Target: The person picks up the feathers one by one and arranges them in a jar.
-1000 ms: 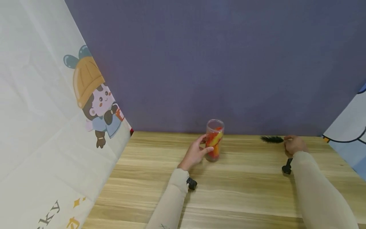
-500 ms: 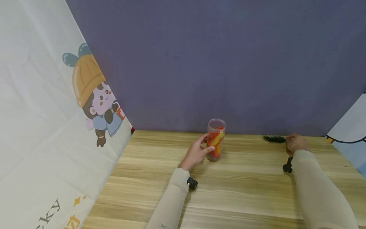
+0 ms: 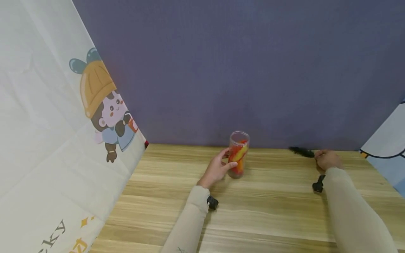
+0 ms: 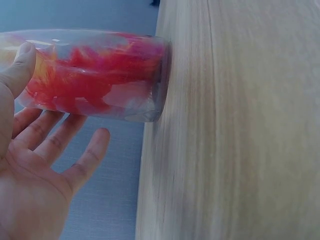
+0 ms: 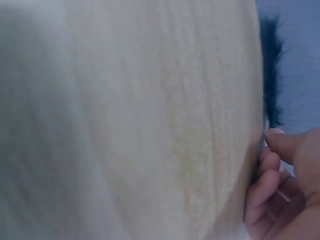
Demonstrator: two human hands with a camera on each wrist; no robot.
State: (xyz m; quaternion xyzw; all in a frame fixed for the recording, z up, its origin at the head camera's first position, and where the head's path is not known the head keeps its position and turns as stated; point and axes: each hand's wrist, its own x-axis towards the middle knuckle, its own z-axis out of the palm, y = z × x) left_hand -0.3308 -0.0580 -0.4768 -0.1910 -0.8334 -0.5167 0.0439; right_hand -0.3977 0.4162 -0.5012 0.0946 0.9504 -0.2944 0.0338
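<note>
A tall clear glass [image 3: 238,154] stands upright on the wooden table, with red, orange and yellow feathers [image 4: 95,75] inside it. My left hand [image 3: 218,168] holds it from the left side, thumb on the near face and fingers behind; in the left wrist view the little finger is off the glass. Far to the right, my right hand [image 3: 328,160] pinches the end of a dark, fluffy feather [image 3: 300,151] between thumb and fingers. The feather points left, close to the tabletop near its back edge. In the right wrist view the other fingers are curled near the table.
The wooden table [image 3: 259,211] ends at a dark blue-grey panel [image 3: 240,70] behind the glass. A white sheet with a cartoon figure [image 3: 107,109] hangs on the left. Another printed sheet [image 3: 387,140] is at the right edge.
The feather's free tip has swung up towards the back panel, so it now slants. My right hand has shifted very slightly. The left hand and glass look still.
</note>
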